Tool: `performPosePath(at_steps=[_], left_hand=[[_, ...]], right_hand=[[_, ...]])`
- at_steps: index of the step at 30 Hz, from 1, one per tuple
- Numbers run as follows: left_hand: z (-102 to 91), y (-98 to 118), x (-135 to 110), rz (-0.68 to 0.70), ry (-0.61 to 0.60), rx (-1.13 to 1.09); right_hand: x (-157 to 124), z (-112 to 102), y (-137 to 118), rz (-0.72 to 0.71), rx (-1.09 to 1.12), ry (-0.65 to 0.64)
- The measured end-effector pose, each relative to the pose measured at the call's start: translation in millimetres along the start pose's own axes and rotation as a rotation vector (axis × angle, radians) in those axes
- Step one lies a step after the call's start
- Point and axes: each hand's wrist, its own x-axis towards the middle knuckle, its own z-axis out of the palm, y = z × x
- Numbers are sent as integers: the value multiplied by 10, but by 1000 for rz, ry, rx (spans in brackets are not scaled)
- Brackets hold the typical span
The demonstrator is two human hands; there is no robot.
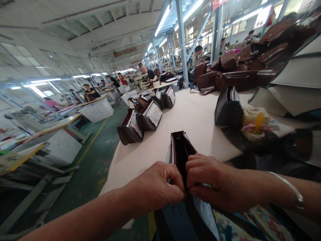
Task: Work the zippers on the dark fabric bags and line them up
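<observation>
A dark bag [182, 147] with its mouth open stands at the table's near edge, a small metal fitting at its far end. My left hand [163, 185] pinches the bag's near edge from the left. From the right, my right hand [213, 179] grips the same edge, fingers curled and close to the left ones. What lies right between the fingertips is hidden. Below my hands, dark and blue material [179, 221] hangs in front of me.
Several similar bags [149, 115] stand on the pale table [193, 113] at the left edge. Another bag [228, 107] is on the right, beside a small container with a yellow object [258, 122]. Brown leather bags [238, 77] are piled behind. Other people work at machines farther off.
</observation>
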Motion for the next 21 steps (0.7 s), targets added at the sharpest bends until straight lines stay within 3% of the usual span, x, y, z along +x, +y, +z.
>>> performPosePath(at_steps=[2,6,8,12,15,21], left_hand=[[73,-5,-23,79,60,154],[229,-34,-92,467,348,525],[243,-64,-119,548,377,559],[121,-176,-158,421,256,343],[-14,-257,-197,460,117,252],[-178,-293,-262,519,-60,239]], right_hand=[[10,34,16,0,5,1],[-9,36,134,-1,80,22],[-49,-18,245,-5,113,16],[-150,-154,491,61,-4,10],[-201,-207,591,73,-31,-31],[-183,-193,466,29,-24,-72]])
